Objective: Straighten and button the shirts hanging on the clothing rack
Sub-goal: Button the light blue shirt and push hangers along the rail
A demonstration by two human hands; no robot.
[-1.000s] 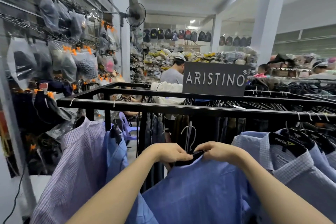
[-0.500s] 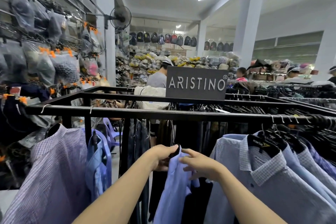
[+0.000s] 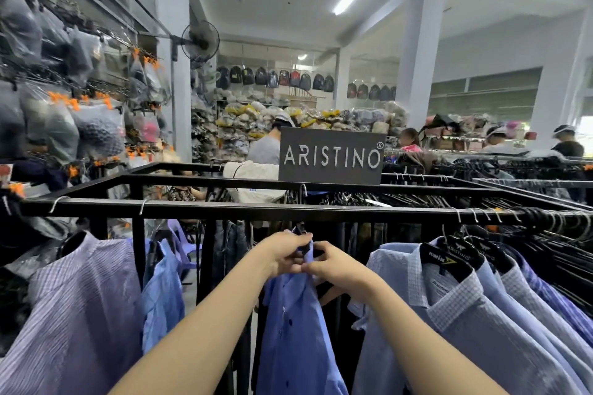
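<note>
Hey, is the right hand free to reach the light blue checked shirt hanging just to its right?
Probably not yet: the right hand pinches the blue button-up shirt. The light blue checked shirt hangs beside it, nothing between.

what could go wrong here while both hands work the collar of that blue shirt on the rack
1. Both hands, left hand and right hand, pinch the blue shirt at its collar, so a downward tug might slip it off its hanger.
2. The checked shirt hangs close beside the right wrist and may get nudged crooked.
</note>
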